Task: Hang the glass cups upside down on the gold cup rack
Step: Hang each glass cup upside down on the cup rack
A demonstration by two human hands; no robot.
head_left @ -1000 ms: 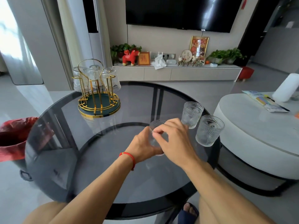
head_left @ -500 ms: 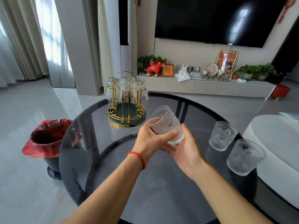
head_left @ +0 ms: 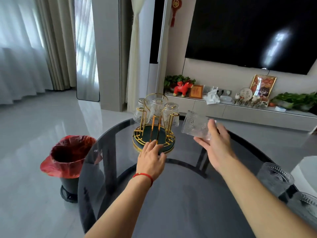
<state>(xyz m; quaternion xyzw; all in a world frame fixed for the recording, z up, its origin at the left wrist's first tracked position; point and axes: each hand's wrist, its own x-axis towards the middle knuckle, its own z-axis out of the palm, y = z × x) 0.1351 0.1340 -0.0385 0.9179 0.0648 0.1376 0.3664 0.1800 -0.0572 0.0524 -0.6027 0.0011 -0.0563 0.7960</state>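
Note:
The gold cup rack [head_left: 154, 133] stands on the far side of the round dark glass table [head_left: 171, 194], with three ribbed glass cups [head_left: 158, 107] hanging upside down on its rear pegs. My left hand [head_left: 151, 159], red string at the wrist, rests fingers-spread against the rack's near rim. My right hand [head_left: 215, 145] holds a ribbed glass cup [head_left: 194, 125] in the air, tilted, just right of the rack. Two more glass cups, one [head_left: 274, 177] and another [head_left: 307, 205], stand upright at the table's right edge.
A bin with a red bag [head_left: 68, 158] sits on the floor left of the table. A white round table [head_left: 307, 170] is at the right edge. A low TV cabinet [head_left: 240, 110] with ornaments runs along the far wall.
My right hand took over the cup and carried it up toward the rack. My left hand let go and moved to the rack's base. The view swung left and forward.

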